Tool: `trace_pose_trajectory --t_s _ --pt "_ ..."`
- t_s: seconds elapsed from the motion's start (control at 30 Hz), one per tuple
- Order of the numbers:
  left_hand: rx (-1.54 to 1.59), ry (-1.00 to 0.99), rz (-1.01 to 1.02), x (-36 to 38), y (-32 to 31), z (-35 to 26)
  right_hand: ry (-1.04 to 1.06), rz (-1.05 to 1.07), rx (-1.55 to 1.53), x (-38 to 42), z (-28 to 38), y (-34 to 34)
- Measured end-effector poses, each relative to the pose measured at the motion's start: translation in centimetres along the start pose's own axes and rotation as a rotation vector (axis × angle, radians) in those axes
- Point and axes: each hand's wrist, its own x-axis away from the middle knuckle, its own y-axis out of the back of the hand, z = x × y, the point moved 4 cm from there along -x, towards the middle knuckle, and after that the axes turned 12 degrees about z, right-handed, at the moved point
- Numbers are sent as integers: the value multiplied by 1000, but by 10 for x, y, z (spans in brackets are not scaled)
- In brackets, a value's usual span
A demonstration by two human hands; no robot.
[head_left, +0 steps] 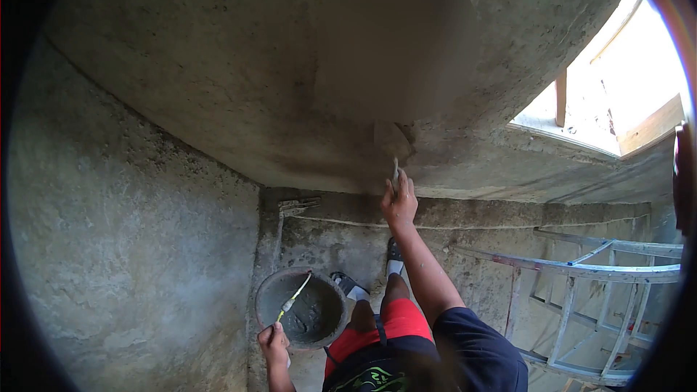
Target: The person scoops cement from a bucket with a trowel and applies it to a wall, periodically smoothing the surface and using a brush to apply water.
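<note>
Hand tool [396, 168] raised to the wall, basin of grey mix below

Nearest to the camera are the person's dark shirt [483, 348], with a green print low on its front, and red shorts [405, 318]. The left hand [275, 345], beside the near left rim of the basin [262, 292], has its fingers closed on a slim tool [284, 310] with a yellow-green grip and a pale shaft. This reaches across the basin's mouth; whether its tip touches the wet grey mix [308, 316] inside cannot be told. The basin is round and stands on the concrete floor [348, 247], to the left of the person's two dark shoes [394, 249].

Farther out, the right arm stretches forward, and the right hand [399, 203] is curled around the hand tool, which sits at the lower part of the wall [218, 87] ahead. Its far end blends into a paler patch there, so its shape and contact are unclear. Above that spot runs a broad, smooth brownish area [392, 43], with rougher grey around it.

Off to the right, a metal ladder [581, 270] extends above the floor. Beyond it, higher up, a bright opening [635, 65] with wooden pieces at its edges breaks the wall.
</note>
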Motion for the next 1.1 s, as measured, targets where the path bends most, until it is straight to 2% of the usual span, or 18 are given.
trace_pose_trajectory --t_s 0.1,0.17,0.3,0.37,0.53,0.8,0.87,0.9,0.97,1.1 --pt "26 7 -11 3 1 2 59 -36 -22 40 -21 4" --pt "40 7 -17 0 4 3 35 95 -40 56 -21 11" --pt "51 32 -27 -1 5 10 93 112 -124 41 6 41" --pt "41 37 -36 -1 4 11 208 -19 -83 16 22 50" --pt "52 57 -10 -4 3 13 155 39 -63 -17 42 54" --pt "39 37 0 -7 -1 3 34 139 55 7 36 57" --pt "36 27 8 -7 0 0 40 359 82 33 39 68" --pt "51 35 1 -8 0 0 42 350 83 48 41 79" --pt "70 42 -4 -10 3 0 26 462 3 76 45 94" --pt "61 36 5 -18 0 2 73 320 -35 46 58 112"
